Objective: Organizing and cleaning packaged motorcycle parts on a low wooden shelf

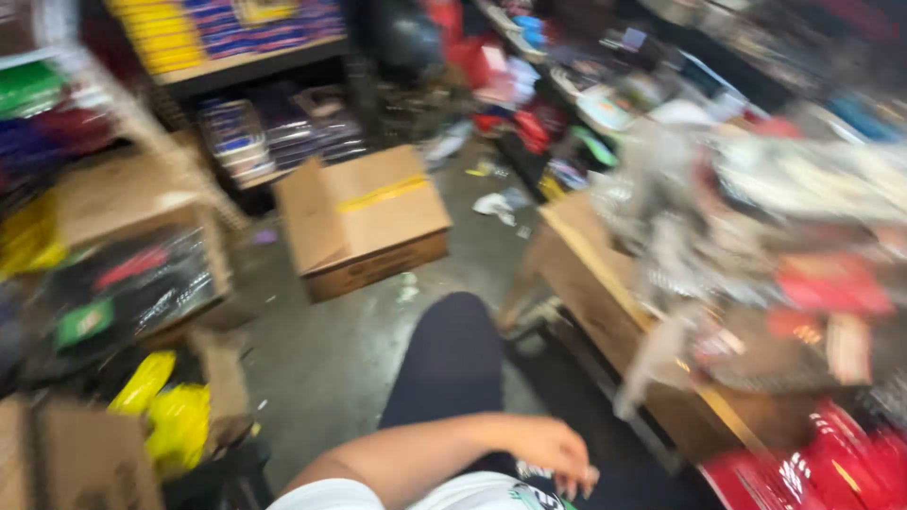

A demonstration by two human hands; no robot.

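Only one of my hands shows. My left hand hangs at the bottom middle, forearm coming in from the lower left across my white shirt. Its fingers curl downward, and blur hides whether they hold anything. Just behind it is my leg in dark trousers. My right hand is out of view. The whole view is smeared by motion.
A closed cardboard box with yellow tape lies on the grey floor ahead. At left an open box of dark packets and yellow packets. A cluttered wooden table stands right, red packs below. Stocked shelves behind.
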